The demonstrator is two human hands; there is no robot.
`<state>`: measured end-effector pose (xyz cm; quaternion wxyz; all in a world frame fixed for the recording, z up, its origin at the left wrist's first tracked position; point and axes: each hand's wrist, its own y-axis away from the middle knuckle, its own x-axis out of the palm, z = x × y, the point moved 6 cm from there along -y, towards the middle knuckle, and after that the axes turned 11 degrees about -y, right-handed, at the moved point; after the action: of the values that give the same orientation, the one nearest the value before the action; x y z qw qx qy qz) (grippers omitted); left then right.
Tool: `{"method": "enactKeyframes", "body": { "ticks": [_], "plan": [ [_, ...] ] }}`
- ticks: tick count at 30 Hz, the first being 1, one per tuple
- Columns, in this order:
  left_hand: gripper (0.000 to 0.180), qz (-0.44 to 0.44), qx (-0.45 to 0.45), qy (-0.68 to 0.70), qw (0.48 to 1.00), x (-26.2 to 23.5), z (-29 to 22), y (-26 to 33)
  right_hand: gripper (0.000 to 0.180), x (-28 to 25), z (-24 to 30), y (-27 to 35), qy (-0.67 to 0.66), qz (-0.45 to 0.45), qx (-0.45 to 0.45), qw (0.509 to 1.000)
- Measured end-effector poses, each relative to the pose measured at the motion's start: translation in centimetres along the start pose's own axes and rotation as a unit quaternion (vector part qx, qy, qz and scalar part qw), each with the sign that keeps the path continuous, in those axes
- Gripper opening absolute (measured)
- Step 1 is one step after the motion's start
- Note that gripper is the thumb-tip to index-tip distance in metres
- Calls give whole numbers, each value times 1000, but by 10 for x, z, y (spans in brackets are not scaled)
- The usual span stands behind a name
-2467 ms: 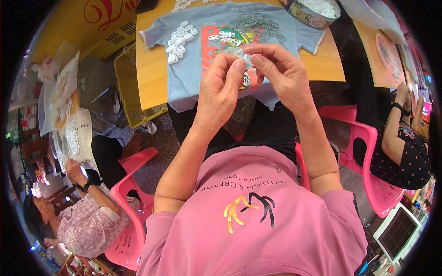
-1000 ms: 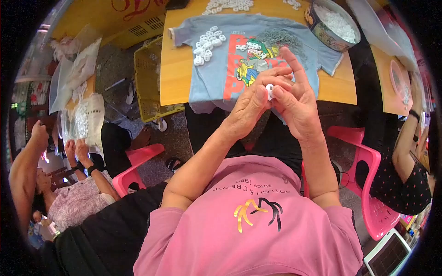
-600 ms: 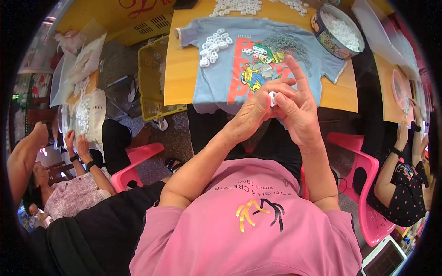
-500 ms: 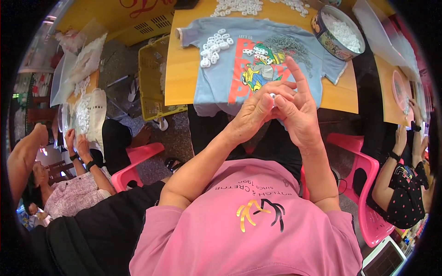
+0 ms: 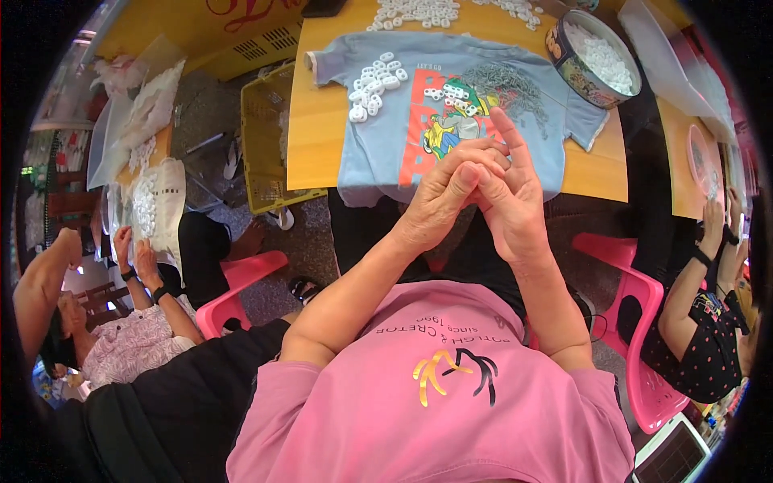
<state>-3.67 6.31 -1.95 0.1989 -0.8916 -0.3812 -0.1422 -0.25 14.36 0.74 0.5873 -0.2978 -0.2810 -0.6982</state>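
Observation:
My left hand point(image 5: 435, 205) and my right hand point(image 5: 515, 205) are pressed together above my lap, just in front of the table edge. The left fingers curl over the right ones, and my right index finger points up. Half a second ago a small white piece sat between the fingertips; it is hidden now. Beyond the hands a light blue T-shirt point(image 5: 378, 145) with a colourful print lies flat on the yellow table point(image 5: 310, 137). On the shirt lie a heap of small white pieces point(image 5: 374, 84) and a grey pile of fine metal bits point(image 5: 503, 80).
A round tin point(image 5: 596, 60) of white pieces stands at the table's back right, with more white pieces point(image 5: 415, 12) at the far edge. A yellow crate point(image 5: 266, 137) sits left of the table. Pink chairs point(image 5: 644, 338) flank me; other people point(image 5: 129, 338) work nearby.
My hands have closed tighter together and sunk slightly toward me. The small white piece seen between the fingertips is now covered by the fingers.

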Motion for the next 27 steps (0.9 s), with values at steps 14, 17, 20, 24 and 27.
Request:
{"method": "enactKeyframes", "body": {
  "ticks": [14, 17, 20, 24, 27],
  "plan": [
    [32, -348, -25, -476, 807, -216, -118, 17, 25, -51, 32, -36, 396, -27, -58, 916],
    [45, -360, 37, -710, 604, -244, -132, 24, 17, -46, 35, -56, 484, -30, -121, 866],
    [53, -374, 20, -622, 687, -229, -120, 30, 14, -35, 30, -81, 584, 6, -165, 795],
    [42, -329, 76, -526, 781, -160, -101, 20, 14, -10, 7, -113, 702, 76, -256, 660],
    [38, -273, 71, -509, 813, -113, -84, 14, 14, -4, -11, -130, 795, 91, -231, 553]
  ]
}}
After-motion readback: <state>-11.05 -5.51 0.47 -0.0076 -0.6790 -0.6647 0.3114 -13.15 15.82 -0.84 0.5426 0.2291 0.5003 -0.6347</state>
